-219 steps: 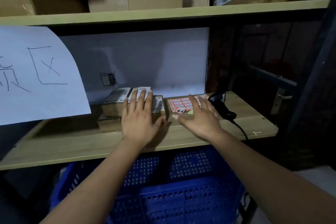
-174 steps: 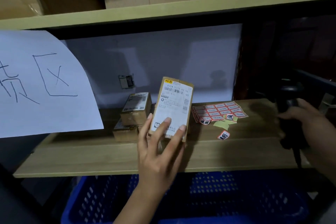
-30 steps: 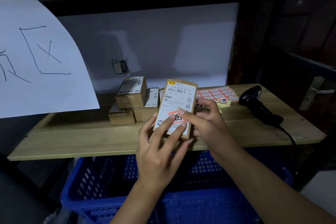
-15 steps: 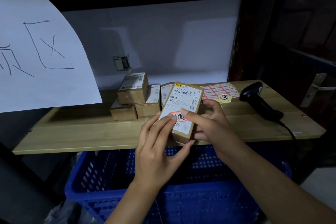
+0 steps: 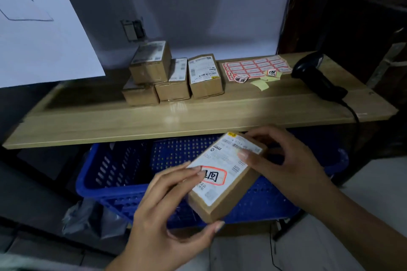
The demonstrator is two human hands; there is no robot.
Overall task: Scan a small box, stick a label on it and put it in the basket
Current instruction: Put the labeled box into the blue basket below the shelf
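I am looking down on a pale wooden shelf (image 5: 92, 123) that is carrying four small cardboard parcels (image 5: 174, 77) grouped left of centre, three standing on the board side by side and touching, a fourth sitting on top of the left ones. Right of them a sheet of red-bordered labels (image 5: 255, 67) is lying flat with a few loose yellow backing scraps (image 5: 261, 84) beside it. A black handheld scanner (image 5: 317, 78) is resting at the right end, its cable trailing over the front edge.
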